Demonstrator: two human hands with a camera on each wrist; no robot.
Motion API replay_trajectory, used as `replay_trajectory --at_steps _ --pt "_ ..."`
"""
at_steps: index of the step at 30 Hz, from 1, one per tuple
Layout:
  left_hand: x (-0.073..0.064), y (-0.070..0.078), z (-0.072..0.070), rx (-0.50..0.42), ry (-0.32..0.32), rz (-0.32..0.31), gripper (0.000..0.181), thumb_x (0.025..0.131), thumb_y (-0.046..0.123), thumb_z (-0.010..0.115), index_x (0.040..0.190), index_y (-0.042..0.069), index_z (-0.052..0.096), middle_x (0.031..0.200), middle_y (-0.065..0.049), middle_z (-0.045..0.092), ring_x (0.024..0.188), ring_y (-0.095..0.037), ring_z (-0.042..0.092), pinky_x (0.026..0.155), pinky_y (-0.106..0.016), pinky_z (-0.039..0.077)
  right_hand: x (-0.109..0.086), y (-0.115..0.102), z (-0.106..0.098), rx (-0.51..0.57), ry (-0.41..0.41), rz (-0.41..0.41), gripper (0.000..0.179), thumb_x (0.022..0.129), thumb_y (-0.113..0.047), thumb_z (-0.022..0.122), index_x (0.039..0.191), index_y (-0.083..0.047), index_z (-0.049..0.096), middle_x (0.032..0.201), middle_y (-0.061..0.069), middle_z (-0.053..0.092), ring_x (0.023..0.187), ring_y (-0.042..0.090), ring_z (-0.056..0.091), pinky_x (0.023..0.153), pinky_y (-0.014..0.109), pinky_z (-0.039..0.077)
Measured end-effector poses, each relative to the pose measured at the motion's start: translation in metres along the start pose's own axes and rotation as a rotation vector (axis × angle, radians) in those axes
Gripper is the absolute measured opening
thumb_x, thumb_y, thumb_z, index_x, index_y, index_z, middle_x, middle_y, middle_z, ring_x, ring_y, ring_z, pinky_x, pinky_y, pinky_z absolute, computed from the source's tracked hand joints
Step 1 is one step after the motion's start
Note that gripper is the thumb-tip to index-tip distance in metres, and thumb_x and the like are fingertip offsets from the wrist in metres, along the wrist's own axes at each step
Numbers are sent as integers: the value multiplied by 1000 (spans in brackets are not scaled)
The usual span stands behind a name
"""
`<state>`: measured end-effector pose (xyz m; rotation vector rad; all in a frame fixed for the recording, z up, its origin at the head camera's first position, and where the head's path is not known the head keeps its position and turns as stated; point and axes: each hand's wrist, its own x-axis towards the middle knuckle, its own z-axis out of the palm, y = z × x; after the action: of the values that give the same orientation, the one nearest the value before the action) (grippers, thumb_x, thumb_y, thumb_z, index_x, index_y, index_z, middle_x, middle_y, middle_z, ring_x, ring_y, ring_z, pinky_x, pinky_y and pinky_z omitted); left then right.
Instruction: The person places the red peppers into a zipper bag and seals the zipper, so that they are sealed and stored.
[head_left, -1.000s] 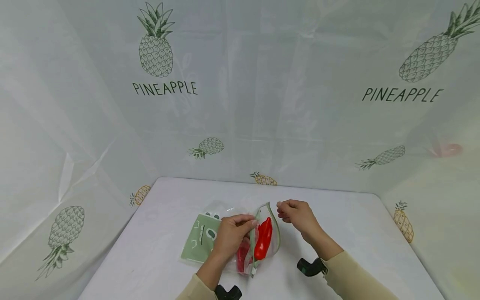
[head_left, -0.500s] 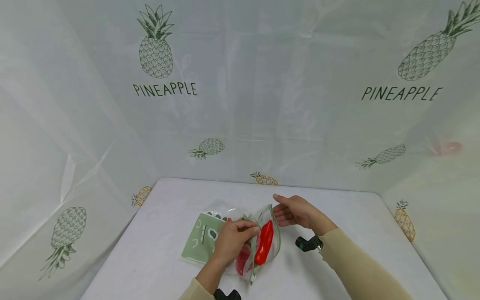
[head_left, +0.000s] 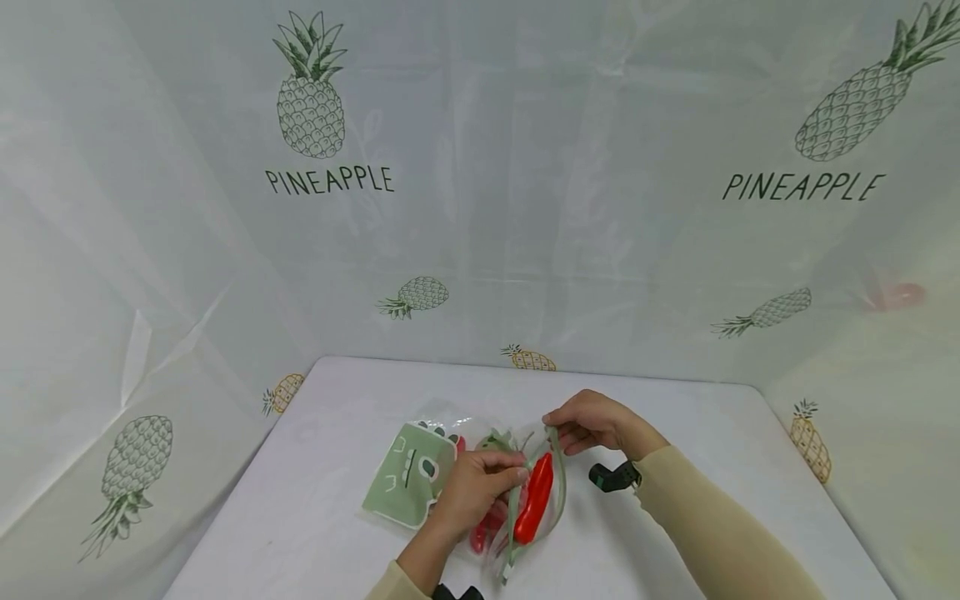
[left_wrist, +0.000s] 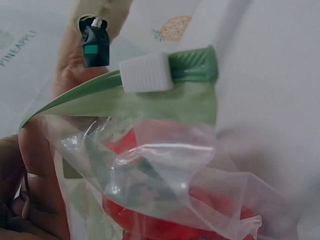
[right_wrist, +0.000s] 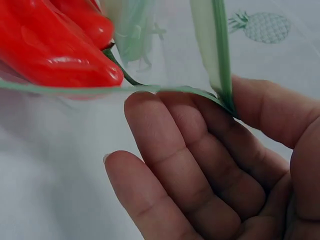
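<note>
A clear zip bag with a green rim [head_left: 559, 500] lies on its side, mouth toward the right. A green cartoon-face print [head_left: 397, 475] covers its left part. Inside the mouth shows a long red pepper [head_left: 536, 500]; more red shapes show through the plastic. My left hand [head_left: 472, 492] pinches the near side of the rim between thumb and fingers. At the rim's far end, my right hand [head_left: 596, 423] pinches the green strip by thumb and finger, its other fingers [right_wrist: 155, 130] loosely bent. A white slider [left_wrist: 146, 73] sits near the rim's other end.
The bag rests on a white-covered table [head_left: 675, 500]. Behind it and along both sides hangs a pale curtain [head_left: 555, 208] printed with pineapples. A blurred red shape [head_left: 896, 297] shows on the curtain at right.
My right hand opened its fingers, moved to the bag's far end and now pinches the rim there. The bag mouth and pepper have shifted slightly right and nearer, left hand along with them.
</note>
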<state>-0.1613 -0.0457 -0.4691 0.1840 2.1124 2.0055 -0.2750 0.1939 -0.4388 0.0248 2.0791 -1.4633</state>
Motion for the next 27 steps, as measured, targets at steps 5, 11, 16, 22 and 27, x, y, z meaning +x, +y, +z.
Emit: replay_trajectory --at_steps 5,11,16,22,27 --pt "-1 1 2 56 -4 3 18 94 21 80 110 12 83 72 0 71 52 -9 59 48 -21 54 0 5 -4 55 7 5 23 96 -22 76 88 0 75 71 6 72 63 14 73 71 37 67" --pt "-4 1 11 132 -11 45 22 91 14 81 113 11 80 85 2 74 51 -9 59 48 -20 53 -2 13 -8 148 58 -11 18 97 -18 75 92 -1 75 73 5 73 65 14 74 72 36 67" --pt "-5 -2 19 239 -10 76 18 89 8 79 106 12 79 82 6 69 54 -7 61 49 -19 53 -5 18 -11 211 109 -24 18 98 -19 75 94 -2 75 73 4 74 68 14 74 73 35 67" --pt "1 -4 17 425 69 124 10 90 12 80 99 16 80 77 11 67 60 -3 58 52 -19 51 -11 24 -12 282 183 -49 25 99 -20 74 106 4 72 79 5 76 71 15 75 75 34 67" --pt "12 -3 11 532 123 205 7 91 11 80 95 16 82 78 12 69 71 -2 58 60 -17 53 -23 31 -12 337 261 -77 35 101 -21 72 118 9 70 86 8 79 78 20 78 78 35 67"
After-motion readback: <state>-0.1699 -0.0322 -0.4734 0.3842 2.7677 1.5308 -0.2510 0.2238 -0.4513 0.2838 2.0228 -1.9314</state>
